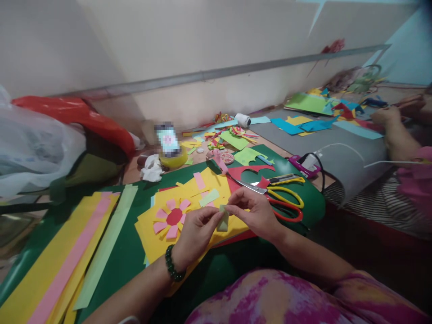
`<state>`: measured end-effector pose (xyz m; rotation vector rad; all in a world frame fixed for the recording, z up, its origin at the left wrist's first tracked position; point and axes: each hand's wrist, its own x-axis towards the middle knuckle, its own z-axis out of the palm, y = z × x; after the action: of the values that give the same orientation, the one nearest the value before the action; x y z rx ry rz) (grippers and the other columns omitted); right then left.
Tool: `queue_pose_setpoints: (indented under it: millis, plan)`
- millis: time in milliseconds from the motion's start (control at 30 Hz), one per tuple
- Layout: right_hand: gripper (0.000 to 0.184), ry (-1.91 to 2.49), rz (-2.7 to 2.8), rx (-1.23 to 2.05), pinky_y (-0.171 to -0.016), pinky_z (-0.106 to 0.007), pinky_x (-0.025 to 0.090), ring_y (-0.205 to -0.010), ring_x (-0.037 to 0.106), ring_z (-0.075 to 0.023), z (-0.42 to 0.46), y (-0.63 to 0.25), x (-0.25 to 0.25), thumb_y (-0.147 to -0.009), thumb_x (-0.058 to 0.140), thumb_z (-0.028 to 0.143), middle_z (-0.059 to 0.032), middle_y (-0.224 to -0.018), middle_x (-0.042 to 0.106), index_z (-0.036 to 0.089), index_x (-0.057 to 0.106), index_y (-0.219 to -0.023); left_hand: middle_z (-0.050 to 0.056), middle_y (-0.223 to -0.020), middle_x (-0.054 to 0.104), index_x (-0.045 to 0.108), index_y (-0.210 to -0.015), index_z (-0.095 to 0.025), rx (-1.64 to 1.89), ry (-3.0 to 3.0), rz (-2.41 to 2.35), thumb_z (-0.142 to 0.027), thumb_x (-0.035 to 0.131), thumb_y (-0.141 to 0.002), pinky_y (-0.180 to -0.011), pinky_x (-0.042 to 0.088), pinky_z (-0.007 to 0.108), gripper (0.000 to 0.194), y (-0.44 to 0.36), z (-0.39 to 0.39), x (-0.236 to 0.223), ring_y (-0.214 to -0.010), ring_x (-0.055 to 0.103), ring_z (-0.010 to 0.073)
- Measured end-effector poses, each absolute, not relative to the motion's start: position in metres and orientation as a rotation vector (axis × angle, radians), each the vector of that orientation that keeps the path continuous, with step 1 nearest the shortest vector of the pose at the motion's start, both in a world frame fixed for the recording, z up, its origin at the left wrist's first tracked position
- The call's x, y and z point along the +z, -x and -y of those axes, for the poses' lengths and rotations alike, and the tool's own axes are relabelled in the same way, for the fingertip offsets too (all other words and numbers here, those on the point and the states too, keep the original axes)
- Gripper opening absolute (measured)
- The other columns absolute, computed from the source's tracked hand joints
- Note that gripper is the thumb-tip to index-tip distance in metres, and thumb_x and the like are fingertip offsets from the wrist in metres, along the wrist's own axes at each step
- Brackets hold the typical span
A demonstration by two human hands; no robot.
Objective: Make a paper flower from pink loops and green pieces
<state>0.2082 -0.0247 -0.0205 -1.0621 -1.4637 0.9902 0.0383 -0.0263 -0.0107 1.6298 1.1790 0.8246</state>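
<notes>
Between my two hands is a small light green paper strip [222, 223], pinched near its upper end. My left hand [200, 229], with a dark green bead bracelet at the wrist, grips its left edge between thumb and finger. From the other side, the fingertips of my right hand [254, 212] close on the same strip. Under them lie yellow paper sheets [148, 225]. A flower with pink and yellow petals and a red centre [174, 217] rests there, left of my hands. Another pale green paper piece [209, 197] lies just beyond my fingers.
Scissors with yellow and red handles [286, 196] and a utility knife [286, 178] lie right of my hand. Long yellow strips [50, 252] lie at left. A phone [168, 140] leans on a yellow holder [173, 160]. Another person's hand [388, 117] is at far right.
</notes>
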Motion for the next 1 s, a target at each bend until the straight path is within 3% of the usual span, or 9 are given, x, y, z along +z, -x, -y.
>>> queue_pose_setpoints:
  millis: [133,233,367,433,500,667,800,867,1000]
  plan:
    - [0.019,1.049,1.578,0.837,-0.056,-0.021,0.054,-0.061,0.065,-0.0122,0.026,-0.208,-0.021,-0.083,0.066,0.035,0.0002,-0.068,0.067,0.019,0.057,-0.077,0.005,-0.070,0.069,0.069,-0.072,-0.016,0.825,-1.684,-1.174,-0.044,0.055,-0.084,-0.062,0.045,0.025,0.034,-0.039,0.026,-0.011,-0.065,0.058,0.0155]
    - [0.007,0.956,1.721,0.345,-0.059,-0.020,0.056,-0.062,0.068,-0.0117,0.028,-0.214,-0.019,-0.088,0.062,0.020,-0.0001,-0.070,0.070,0.020,0.059,-0.081,0.006,-0.083,0.070,0.068,-0.081,-0.018,0.923,-1.690,-1.219,-0.046,0.058,-0.082,-0.066,0.047,0.026,0.031,-0.039,0.025,-0.008,-0.073,0.060,0.0165]
    - [0.016,0.533,1.977,-0.338,-0.074,-0.026,0.060,-0.079,0.072,-0.0152,0.028,-0.225,-0.014,-0.089,0.053,0.006,-0.0062,-0.079,0.076,0.018,0.062,-0.093,0.006,-0.074,0.065,0.062,-0.070,-0.016,0.858,-1.471,-1.245,-0.064,0.052,-0.080,-0.057,0.044,0.025,0.050,-0.036,0.024,0.001,-0.068,0.057,0.0159]
    - [0.016,0.375,2.089,-0.463,-0.074,-0.028,0.061,-0.078,0.072,-0.0171,0.028,-0.225,-0.012,-0.092,0.049,0.007,-0.0103,-0.079,0.076,0.014,0.063,-0.092,0.007,-0.069,0.064,0.062,-0.065,-0.015,0.660,-1.259,-1.103,-0.072,0.045,-0.080,-0.054,0.044,0.025,0.061,-0.036,0.026,0.005,-0.065,0.057,0.0158]
    - [0.018,0.317,2.138,-0.504,-0.068,-0.027,0.061,-0.073,0.071,-0.0174,0.028,-0.222,-0.012,-0.093,0.047,0.010,-0.0112,-0.078,0.076,0.012,0.064,-0.088,0.007,-0.072,0.065,0.064,-0.069,-0.013,0.557,-1.085,-0.986,-0.071,0.050,-0.078,-0.056,0.047,0.024,0.060,-0.036,0.028,0.006,-0.067,0.059,0.0160]
    - [0.016,0.288,2.175,-0.529,-0.060,-0.026,0.057,-0.068,0.069,-0.0158,0.028,-0.215,-0.017,-0.092,0.052,0.014,-0.0070,-0.080,0.076,0.014,0.066,-0.083,-0.001,-0.059,0.053,0.056,-0.060,-0.014,0.546,-0.955,-0.938,-0.056,0.072,-0.066,-0.056,0.048,0.022,0.045,-0.037,0.027,0.000,-0.059,0.053,0.0110]
    - [0.011,0.307,2.193,-0.377,-0.061,-0.026,0.056,-0.069,0.067,-0.0159,0.029,-0.217,-0.019,-0.091,0.051,0.011,-0.0055,-0.076,0.073,0.015,0.062,-0.089,0.000,-0.063,0.057,0.056,-0.064,-0.016,0.562,-1.141,-0.990,-0.062,0.063,-0.073,-0.062,0.050,0.026,0.048,-0.037,0.024,-0.005,-0.061,0.055,0.0127]
    - [0.009,0.442,2.096,-0.177,-0.069,-0.029,0.056,-0.077,0.067,-0.0176,0.028,-0.220,-0.018,-0.089,0.058,0.018,-0.0071,-0.083,0.072,0.016,0.059,-0.098,0.004,-0.069,0.062,0.057,-0.068,-0.016,0.610,-1.395,-1.048,-0.060,0.051,-0.082,-0.064,0.050,0.028,0.046,-0.037,0.025,-0.006,-0.066,0.058,0.0156]
    - [0.046,1.004,1.796,0.684,-0.069,-0.032,0.055,-0.086,0.067,-0.0195,0.022,-0.225,-0.013,-0.079,0.070,0.033,-0.0087,-0.098,0.068,0.019,0.050,-0.118,0.007,-0.072,0.064,0.056,-0.071,-0.018,0.629,-1.959,-1.157,-0.043,0.035,-0.092,-0.065,0.044,0.031,0.039,-0.037,0.029,-0.009,-0.067,0.057,0.0181]
